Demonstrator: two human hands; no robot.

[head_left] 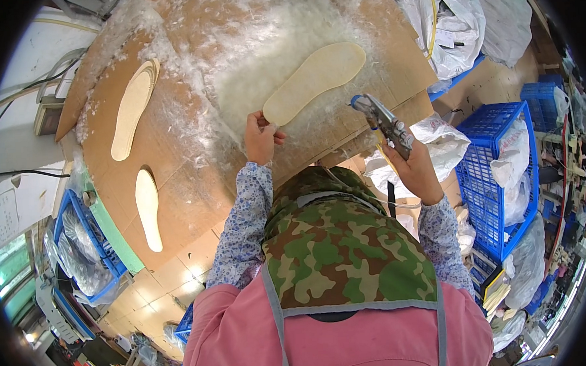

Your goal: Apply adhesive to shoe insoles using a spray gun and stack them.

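My left hand [262,138] pinches the heel end of a cream insole [314,81], which lies slantwise over the cardboard-covered table [170,123]. In my right hand [414,167] is a metal spray gun [386,125] with a blue nozzle, pointing toward the insole and apart from it. Whitish, stringy residue coats the cardboard around and beneath the insole. Farther left lies a small stack of insoles [135,110]. Nearer to me on that side sit more cream insoles [148,210], apparently stacked too.
A blue plastic crate [494,172] with white bags stands to the right. White plastic bags [453,22] fill the far right. At the lower left, a blue basket [88,250] holds clear plastic bags. A black cable [14,172] runs along the left side.
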